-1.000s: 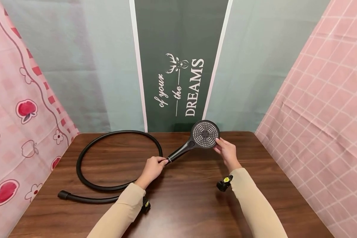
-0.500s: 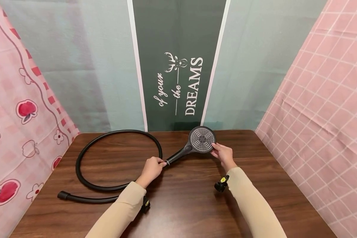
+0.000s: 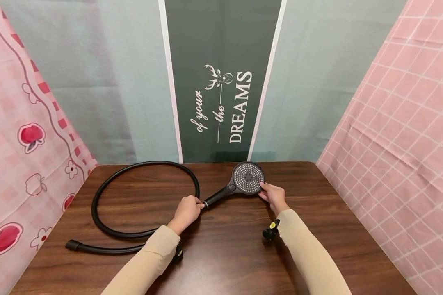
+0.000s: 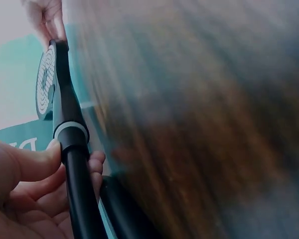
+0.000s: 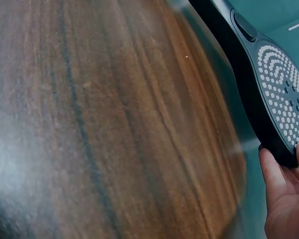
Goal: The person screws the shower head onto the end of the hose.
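Note:
A black shower head (image 3: 248, 178) with a round face of pale nozzles points its handle down to the left. At the handle's end, past a light ring, joins a black shower hose (image 4: 82, 199). My left hand (image 3: 187, 211) grips the hose end just below that ring, thumb on one side and fingers curled behind, as the left wrist view shows. My right hand (image 3: 274, 195) pinches the lower right rim of the shower head, with the thumb on the nozzle face side and fingers behind it. In the right wrist view a button (image 5: 244, 26) sits on the neck.
The hose lies in a wide loop on the brown wooden table (image 3: 229, 262), its loose end fitting (image 3: 74, 245) at the left. A grey-green cloth (image 3: 147, 82) hangs behind the table's back edge. Pink cloths (image 3: 402, 135) flank both sides.
The shower head has come down toward the table and slightly left, with my right hand moving along on its rim. My left hand keeps its grip and has shifted only slightly.

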The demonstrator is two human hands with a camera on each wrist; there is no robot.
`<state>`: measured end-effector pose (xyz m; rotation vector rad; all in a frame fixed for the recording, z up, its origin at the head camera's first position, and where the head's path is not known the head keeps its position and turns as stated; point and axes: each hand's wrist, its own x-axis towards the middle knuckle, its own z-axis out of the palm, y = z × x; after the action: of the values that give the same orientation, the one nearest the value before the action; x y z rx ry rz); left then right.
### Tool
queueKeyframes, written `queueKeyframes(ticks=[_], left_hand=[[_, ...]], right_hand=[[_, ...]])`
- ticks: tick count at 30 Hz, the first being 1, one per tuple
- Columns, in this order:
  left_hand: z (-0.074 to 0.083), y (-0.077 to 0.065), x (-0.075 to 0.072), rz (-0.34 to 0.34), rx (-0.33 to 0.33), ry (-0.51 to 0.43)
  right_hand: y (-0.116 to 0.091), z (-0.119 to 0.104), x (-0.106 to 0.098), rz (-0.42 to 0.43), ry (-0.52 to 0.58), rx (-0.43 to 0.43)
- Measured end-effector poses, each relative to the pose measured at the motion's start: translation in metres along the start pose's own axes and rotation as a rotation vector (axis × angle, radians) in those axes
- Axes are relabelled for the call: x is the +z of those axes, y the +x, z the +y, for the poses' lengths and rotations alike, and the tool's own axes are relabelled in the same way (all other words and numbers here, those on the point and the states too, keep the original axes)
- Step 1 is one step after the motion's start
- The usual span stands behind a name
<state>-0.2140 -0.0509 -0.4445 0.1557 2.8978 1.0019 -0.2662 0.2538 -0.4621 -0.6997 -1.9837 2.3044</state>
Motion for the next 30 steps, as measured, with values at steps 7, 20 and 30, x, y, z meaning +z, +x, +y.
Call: queueKeyframes(ticks=[7, 20, 30], left_hand=[[0.004, -0.002, 0.006, -0.015, 0.005, 0.056], [-0.001, -0.001, 0.003, -0.007, 0.032, 0.027], [-0.003, 0.001, 0.002, -0.002, 0.066, 0.036]], right_hand=[[0.000, 0.008, -0.003, 0.028, 0.000, 0.026], [-0.006, 0.014, 0.011, 0.157, -0.085, -0.117], [-0.002, 0.007, 0.002, 0.127, -0.125, -0.130]])
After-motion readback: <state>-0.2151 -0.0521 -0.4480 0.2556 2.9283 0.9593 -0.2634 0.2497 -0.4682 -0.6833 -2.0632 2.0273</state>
